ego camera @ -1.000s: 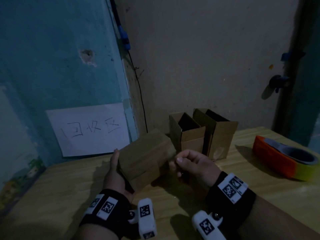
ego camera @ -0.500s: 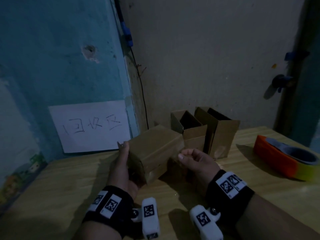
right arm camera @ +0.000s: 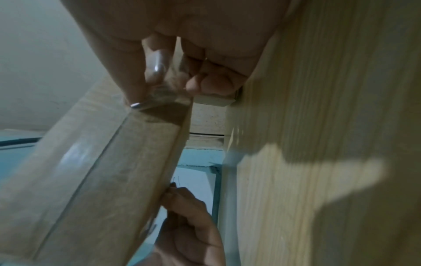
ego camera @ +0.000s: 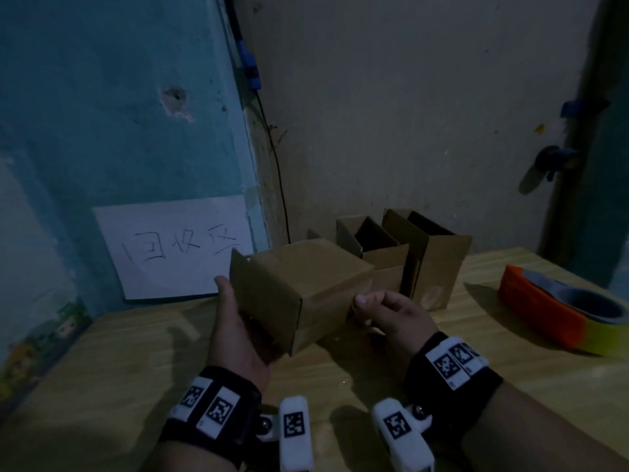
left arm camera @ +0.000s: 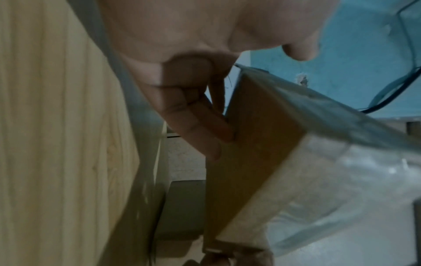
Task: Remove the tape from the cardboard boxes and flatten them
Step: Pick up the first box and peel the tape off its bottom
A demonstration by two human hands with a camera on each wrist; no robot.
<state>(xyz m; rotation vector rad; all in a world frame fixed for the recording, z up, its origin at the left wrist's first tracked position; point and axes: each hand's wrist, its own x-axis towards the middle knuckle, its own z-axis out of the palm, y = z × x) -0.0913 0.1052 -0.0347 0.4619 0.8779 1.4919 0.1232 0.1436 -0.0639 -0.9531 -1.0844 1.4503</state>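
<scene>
I hold a closed brown cardboard box (ego camera: 306,291) above the wooden table (ego camera: 102,362). My left hand (ego camera: 238,321) grips its left end from below, thumb up along the side, fingers (left arm camera: 205,129) under the box (left arm camera: 257,144). My right hand (ego camera: 384,311) pinches the loose end of clear tape (right arm camera: 164,91) at the box's right end, between thumb and fingers. A clear tape strip (right arm camera: 75,162) runs along the box's face, and glossy tape (left arm camera: 341,180) shows in the left wrist view. Two open-topped cardboard boxes (ego camera: 377,257) (ego camera: 432,260) stand behind.
A large roll of orange and yellow tape (ego camera: 565,308) lies at the right of the table. A white paper sign (ego camera: 177,247) leans on the blue wall at the left. The table meets the walls just behind the boxes.
The box has turned in my hands and shifted slightly right and up. My left thumb now stands along its left side; my right hand stays at the right end.
</scene>
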